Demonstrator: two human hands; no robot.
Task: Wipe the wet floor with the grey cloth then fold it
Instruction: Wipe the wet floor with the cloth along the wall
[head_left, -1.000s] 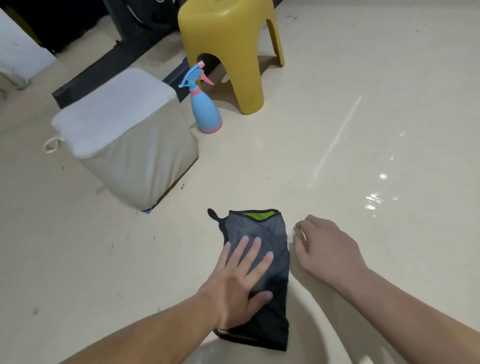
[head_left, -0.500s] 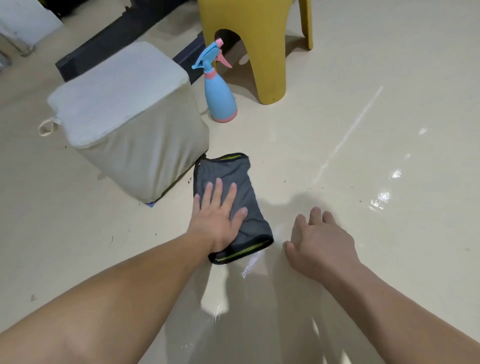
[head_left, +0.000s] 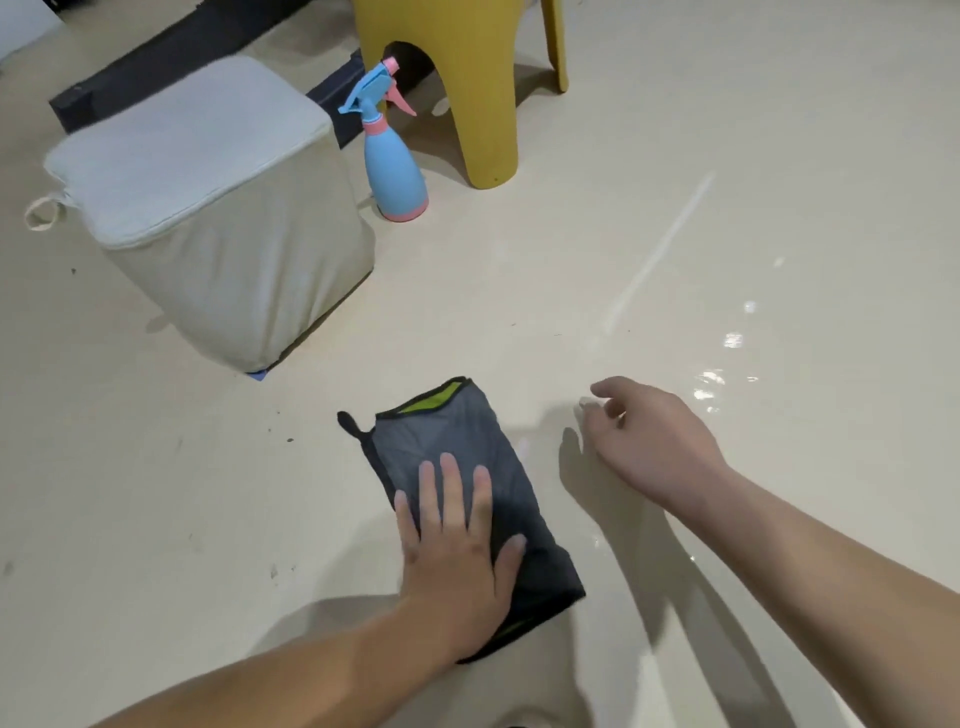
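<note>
The grey cloth (head_left: 457, 441), edged in black with a lime-green inner side, lies folded into a long strip on the cream floor (head_left: 675, 156). My left hand (head_left: 457, 551) presses flat on its near half, fingers spread, palm down. My right hand (head_left: 649, 441) hovers just right of the cloth, fingers loosely curled, holding nothing and apart from the cloth. Wet glints (head_left: 722, 384) shine on the floor to the far right of my right hand.
A beige fabric cube (head_left: 208, 218) stands at the left, with a blue and pink spray bottle (head_left: 392, 156) beside it. A yellow plastic stool (head_left: 467, 88) is behind the bottle. A dark bar (head_left: 156, 73) runs along the floor at the back.
My left hand has dragged the cloth back toward me, away from the beige cube. My right hand has lifted off the floor and sits a little farther right.
</note>
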